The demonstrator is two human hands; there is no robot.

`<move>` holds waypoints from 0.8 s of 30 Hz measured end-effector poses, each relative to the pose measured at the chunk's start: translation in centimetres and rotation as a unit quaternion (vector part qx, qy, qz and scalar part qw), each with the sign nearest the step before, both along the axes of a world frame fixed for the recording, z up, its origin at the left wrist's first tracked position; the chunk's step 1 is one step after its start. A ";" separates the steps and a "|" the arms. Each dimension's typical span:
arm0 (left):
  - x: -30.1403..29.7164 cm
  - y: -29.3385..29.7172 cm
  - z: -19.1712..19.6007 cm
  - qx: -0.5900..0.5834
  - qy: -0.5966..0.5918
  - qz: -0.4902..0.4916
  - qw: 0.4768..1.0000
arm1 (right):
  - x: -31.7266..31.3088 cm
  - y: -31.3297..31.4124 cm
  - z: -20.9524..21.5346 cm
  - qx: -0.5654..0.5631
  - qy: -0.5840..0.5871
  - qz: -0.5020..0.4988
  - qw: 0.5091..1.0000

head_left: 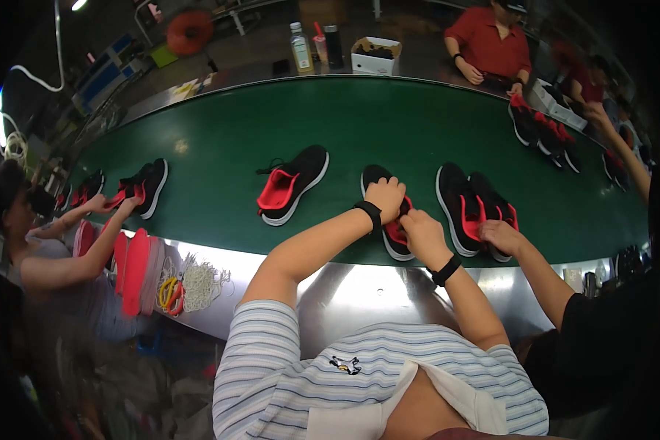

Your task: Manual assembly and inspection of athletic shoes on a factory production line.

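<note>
A black sneaker with a red lining and white sole point(375, 174) stands on the green work surface in front of me, toe pointing away. Across its upper lies my left hand point(386, 199), fingers curled onto the lace area and hiding it. My right hand point(424, 236) is closed at the right side of the shoe's opening, its fingertips against the red collar. Whether either hand pinches a lace cannot be made out. To the left sits a matching single sneaker point(297, 187), its lace loose at the tongue. A matching pair point(453, 198) stands to the right.
A co-worker's hand point(501, 237) touches the pair at right. At left another person handles sneakers point(152, 191) beside red insoles point(134, 271), white laces point(202, 284) and yellow-handled scissors point(170, 293). Bottles point(301, 48) and a white box point(375, 59) stand along the far edge.
</note>
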State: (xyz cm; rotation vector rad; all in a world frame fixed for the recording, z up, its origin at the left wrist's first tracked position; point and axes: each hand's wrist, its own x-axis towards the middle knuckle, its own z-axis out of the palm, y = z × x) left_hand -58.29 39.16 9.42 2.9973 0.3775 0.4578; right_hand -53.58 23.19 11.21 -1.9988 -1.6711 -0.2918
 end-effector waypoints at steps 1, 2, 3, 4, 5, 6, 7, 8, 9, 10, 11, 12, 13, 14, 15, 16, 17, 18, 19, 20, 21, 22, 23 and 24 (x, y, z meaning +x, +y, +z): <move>0.0 1.0 -0.2 -0.049 -0.070 0.013 0.996 | 0.6 -0.1 -1.1 -0.090 -0.024 0.013 0.996; 0.0 2.4 -0.1 -0.116 -0.086 0.041 0.989 | 1.4 0.1 -2.1 -0.177 -0.049 0.024 0.983; -0.2 3.2 0.1 -0.136 -0.089 0.052 0.985 | 2.1 0.5 -2.3 -0.225 -0.004 0.026 0.974; -0.4 3.8 0.2 -0.157 -0.092 0.064 0.981 | 2.7 1.4 -2.5 -0.223 -0.006 0.029 0.974; -0.2 3.4 0.2 -0.145 -0.098 0.051 0.983 | 3.3 2.4 -2.2 -0.274 -0.034 0.016 0.961; 0.2 2.7 0.1 -0.132 -0.105 0.040 0.985 | 3.6 3.3 -2.1 -0.324 -0.063 0.004 0.944; 0.5 2.2 -0.2 -0.121 -0.121 -0.003 0.985 | 3.1 4.3 -2.5 -0.268 -0.093 -0.035 0.958; 1.0 1.1 0.2 -0.102 -0.089 -0.019 0.991 | 3.3 5.3 -3.8 -0.216 -0.074 -0.047 0.972; 1.2 0.2 0.2 -0.083 -0.062 -0.014 0.995 | 3.0 5.8 -4.6 -0.177 -0.039 -0.032 0.983; 1.1 -0.5 0.2 -0.064 -0.036 -0.009 0.997 | 2.6 6.0 -5.6 -0.138 -0.003 -0.017 0.990; 1.1 -1.2 0.3 -0.064 -0.037 -0.011 0.997 | 4.0 5.9 -8.7 -0.100 -0.004 0.034 0.994; 0.3 -1.5 0.3 -0.090 -0.025 -0.040 0.995 | 3.9 5.7 -8.1 -0.086 0.037 0.058 0.994; -0.4 -1.9 0.3 -0.116 -0.014 -0.069 0.991 | 4.1 5.0 -7.3 -0.118 0.075 0.087 0.986; -1.7 -2.2 0.1 -0.118 -0.013 -0.062 0.991 | 3.4 4.4 -5.2 -0.148 0.112 0.116 0.976; -2.8 -2.6 0.1 -0.191 -0.058 -0.086 0.976 | 4.3 3.3 -5.9 -0.209 0.086 0.107 0.968; -4.8 -1.9 0.1 -0.262 -0.106 -0.093 0.955 | 2.4 2.4 -3.2 -0.261 0.106 0.057 0.958; -6.7 -0.6 -0.7 -0.313 -0.137 -0.127 0.931 | 1.2 0.9 -2.1 -0.222 0.101 0.052 0.968; -9.0 0.5 -0.6 -0.216 -0.178 -0.093 0.956 | 0.6 -0.4 -1.9 -0.183 0.099 0.046 0.977; -11.3 1.4 0.7 -0.199 -0.148 0.002 0.969 | 0.5 -1.3 -1.9 -0.183 0.099 0.044 0.977; -13.4 3.3 -0.1 -0.143 -0.165 0.085 0.972 | 0.4 -2.2 -1.9 -0.161 0.019 0.040 0.986; -15.0 4.9 -0.3 -0.056 -0.108 0.203 0.972 | 0.3 -3.2 -2.0 -0.141 -0.057 0.031 0.988; -16.5 6.4 -0.5 0.001 -0.051 0.268 0.962 | 1.2 -3.6 -3.0 -0.099 -0.036 0.018 0.994; -17.9 8.3 -1.7 0.019 0.069 0.339 0.938 | 1.5 -3.3 -3.1 -0.083 -0.041 0.004 0.996; -19.3 9.7 -3.5 0.050 0.065 0.315 0.946 | 1.8 -2.6 -3.1 -0.064 -0.047 -0.009 0.997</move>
